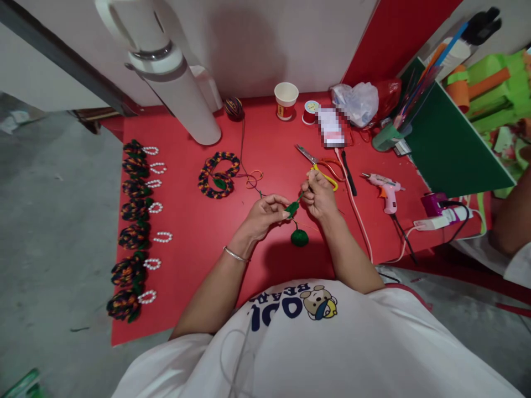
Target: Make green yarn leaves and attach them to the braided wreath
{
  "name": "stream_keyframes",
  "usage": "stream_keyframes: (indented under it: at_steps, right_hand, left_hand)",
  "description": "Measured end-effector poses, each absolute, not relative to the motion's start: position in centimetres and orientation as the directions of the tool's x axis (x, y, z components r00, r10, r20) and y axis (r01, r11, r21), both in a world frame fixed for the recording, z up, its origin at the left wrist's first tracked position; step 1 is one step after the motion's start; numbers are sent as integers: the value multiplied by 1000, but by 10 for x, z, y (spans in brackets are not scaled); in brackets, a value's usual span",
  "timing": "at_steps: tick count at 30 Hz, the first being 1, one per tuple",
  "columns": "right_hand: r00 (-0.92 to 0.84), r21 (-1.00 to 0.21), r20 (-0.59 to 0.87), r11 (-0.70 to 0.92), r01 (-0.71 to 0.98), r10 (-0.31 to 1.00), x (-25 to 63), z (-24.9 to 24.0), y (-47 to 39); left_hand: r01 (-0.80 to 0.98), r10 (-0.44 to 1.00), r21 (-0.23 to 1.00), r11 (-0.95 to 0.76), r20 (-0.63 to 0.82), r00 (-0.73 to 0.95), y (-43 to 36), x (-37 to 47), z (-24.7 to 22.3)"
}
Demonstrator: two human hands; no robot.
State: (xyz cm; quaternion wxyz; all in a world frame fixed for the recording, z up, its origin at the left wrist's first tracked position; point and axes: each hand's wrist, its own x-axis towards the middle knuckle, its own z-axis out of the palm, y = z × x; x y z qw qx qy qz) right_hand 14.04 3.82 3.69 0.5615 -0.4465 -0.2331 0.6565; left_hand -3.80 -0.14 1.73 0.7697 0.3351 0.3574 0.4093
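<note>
The person sits over a red surface (186, 232) with both hands raised a little above it. The left hand (263, 215) has its grip closed, fingertips pinched on a small green leaf (292, 209), a yarn-wrapped piece. The right hand (318, 194) is closed too, thumb and fingers pinching the thin green yarn (299, 198) that runs from the leaf up into its grip. The two grips sit close together, the leaf between them. Just below the grips a green yarn ball (299, 237) rests on the surface, a strand rising from it toward the leaf.

Just beyond the right grip lie scissors (317, 163) with yellow handles, and to their right a pink glue gun (385, 190), its cord trailing back toward a power strip (435, 222). Beyond the left grip lies a dark multicoloured wreath (218, 174) with a green leaf on it, and a loop of orange wire (254, 179) beside it. Far left of the grips a row of finished flowers (130, 232) with pearl rings runs down the edge of the surface. At the far back stand a paper cup (286, 99), a dark yarn ball (234, 108) and a plastic bag (357, 102). Another person's arm (512, 221) shows at the right edge, well apart from the grips
</note>
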Motion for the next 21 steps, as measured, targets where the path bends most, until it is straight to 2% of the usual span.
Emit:
stream_keyframes:
  at_steps: [8, 14, 21]
  right_hand:
    - [2, -772, -369, -305, -558, 930, 136, 36, 37]
    - [-85, -811, -269, -273, -517, 959, 133, 36, 32]
    - [-109, -860, -237, -261, -439, 965, 129, 34, 28]
  left_hand:
    - [-543, 898, 717, 437, -306, 317, 1, -35, 23]
    - [-493, 937, 799, 343, -330, 117, 3, -29, 19]
    - [-409, 966, 890, 201, -250, -70, 6, -32, 19]
